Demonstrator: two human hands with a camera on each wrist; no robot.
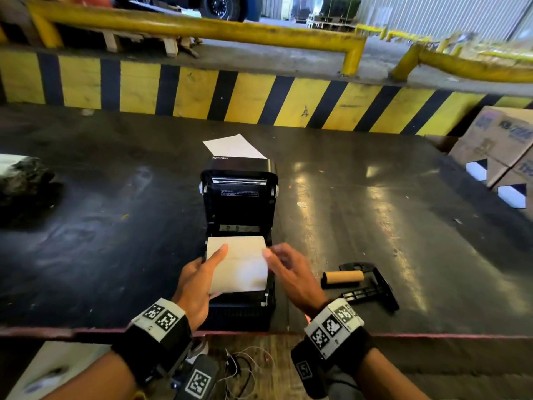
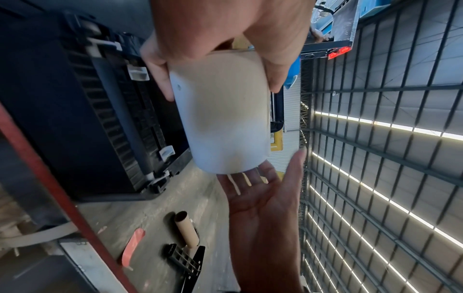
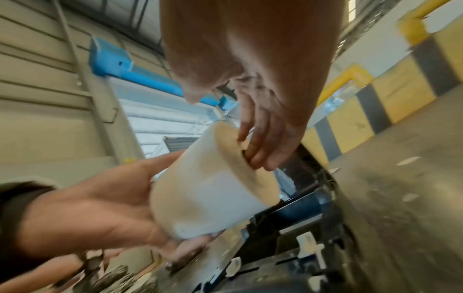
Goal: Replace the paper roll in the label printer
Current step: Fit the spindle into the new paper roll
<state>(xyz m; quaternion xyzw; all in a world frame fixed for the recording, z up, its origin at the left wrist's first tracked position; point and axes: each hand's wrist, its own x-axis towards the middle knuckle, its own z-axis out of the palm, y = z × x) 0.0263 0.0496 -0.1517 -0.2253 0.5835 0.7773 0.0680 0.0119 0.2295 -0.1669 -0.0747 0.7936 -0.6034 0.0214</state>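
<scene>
Above printer (image 1: 239, 197), left hand (image 1: 199, 280) grips paper roll (image 1: 238, 264) lying crosswise; right hand (image 1: 291, 274) open at its end.

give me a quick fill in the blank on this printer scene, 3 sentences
1. The printer lid is ____.
2. The left hand holds the new ____ over the printer.
3. The empty cardboard core lies on the table to the ____ of the printer.

Missing words: open; roll; right

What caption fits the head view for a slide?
Left hand holds new paper roll over open label printer; right hand touches its end.
</scene>
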